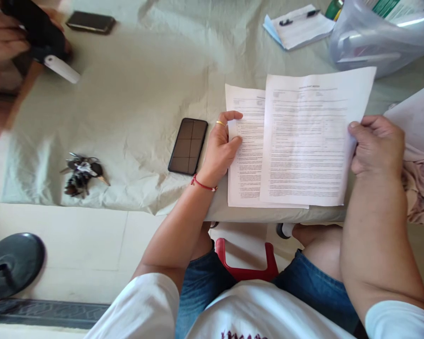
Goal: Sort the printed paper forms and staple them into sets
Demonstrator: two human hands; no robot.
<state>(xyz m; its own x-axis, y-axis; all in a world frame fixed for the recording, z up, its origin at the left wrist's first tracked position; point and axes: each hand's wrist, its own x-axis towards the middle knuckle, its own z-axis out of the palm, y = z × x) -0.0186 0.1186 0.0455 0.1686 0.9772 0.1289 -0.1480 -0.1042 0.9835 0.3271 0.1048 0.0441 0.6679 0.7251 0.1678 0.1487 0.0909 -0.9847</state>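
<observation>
Two printed sheets lie in front of me on a table covered with a pale cloth [127,103]. My left hand [222,147] rests on the left edge of the lower sheet [245,155], thumb and fingers pinching it; the hand wears a gold ring and a red thread bracelet. My right hand [376,146] grips the right edge of the upper sheet [307,141], which is lifted and overlaps the lower one.
A black phone [188,146] lies left of my left hand. A bunch of keys [82,174] sits near the table's front edge. Another person's hands [3,42] hold a dark device at the top left, beside a second phone [90,22]. Papers with a pen [298,24] and a plastic bag [378,37] are at the back right.
</observation>
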